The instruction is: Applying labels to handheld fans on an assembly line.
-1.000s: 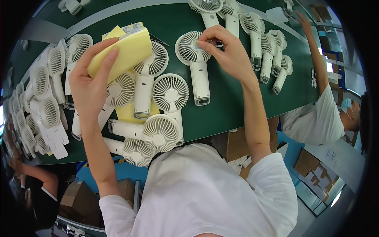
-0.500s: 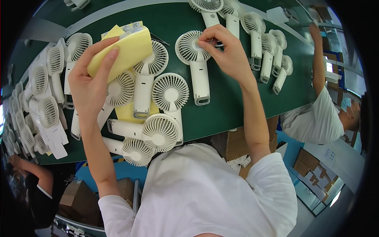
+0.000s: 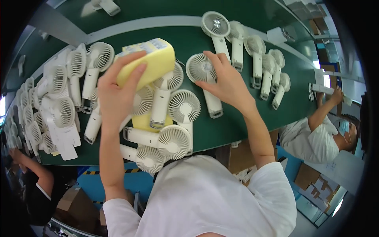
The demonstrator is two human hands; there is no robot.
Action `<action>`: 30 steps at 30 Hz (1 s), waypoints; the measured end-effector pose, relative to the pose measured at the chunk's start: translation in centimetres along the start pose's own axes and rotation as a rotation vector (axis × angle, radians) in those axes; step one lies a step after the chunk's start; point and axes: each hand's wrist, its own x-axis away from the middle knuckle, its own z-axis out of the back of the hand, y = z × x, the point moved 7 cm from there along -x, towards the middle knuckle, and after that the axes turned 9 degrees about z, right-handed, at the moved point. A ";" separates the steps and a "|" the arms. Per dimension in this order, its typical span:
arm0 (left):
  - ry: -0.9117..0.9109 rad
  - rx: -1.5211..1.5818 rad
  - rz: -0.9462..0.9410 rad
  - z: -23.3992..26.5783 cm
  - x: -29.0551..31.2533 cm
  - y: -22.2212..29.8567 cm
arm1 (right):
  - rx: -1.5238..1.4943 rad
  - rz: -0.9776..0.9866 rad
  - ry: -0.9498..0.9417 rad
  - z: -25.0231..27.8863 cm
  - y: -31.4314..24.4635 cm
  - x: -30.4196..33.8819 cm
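My left hand (image 3: 118,89) is closed around a bent yellow sheet (image 3: 152,63) with pale printed labels along its upper face, raised above several white handheld fans. My right hand (image 3: 227,81) is at the round head of another white handheld fan (image 3: 213,103), which lies on the green table with its handle toward me. The thumb and fingers spread across the right side of that head and grip its rim. At the centre of its grille is a small clear or greyish disc. Below the yellow sheet, more fans (image 3: 184,106) lie overlapping, some on another yellow sheet (image 3: 144,122).
A row of white fans (image 3: 256,59) lies at the far right of the green table (image 3: 244,112). Many more fans (image 3: 59,79) are heaped at the left beside white card pieces (image 3: 65,144). Another person (image 3: 316,134) works at the right, and a dark-sleeved arm (image 3: 37,173) reaches in at the left.
My right hand has gone from a fingertip pinch at the fan's centre to a wider grip on its rim. That fan's handle now slants more to the right. The whole view has shifted slightly.
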 end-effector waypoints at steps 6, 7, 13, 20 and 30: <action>0.148 -0.061 -0.143 1.6 0.2 1.5 | -0.060 0.169 0.093 4.2 -0.5 -11.8; 0.145 -0.016 -0.126 1.8 0.2 1.2 | -0.053 0.162 0.062 3.7 0.0 -15.2; 0.110 -0.010 -0.113 1.4 -0.3 0.6 | 0.109 0.046 0.376 0.4 6.6 -33.0; 0.125 0.015 -0.086 2.0 -0.4 -0.2 | -0.040 0.086 0.124 -8.4 -3.4 -39.7; 0.127 -0.021 -0.164 1.6 -0.2 0.3 | -1.180 -0.102 -0.101 -7.6 -4.2 -29.8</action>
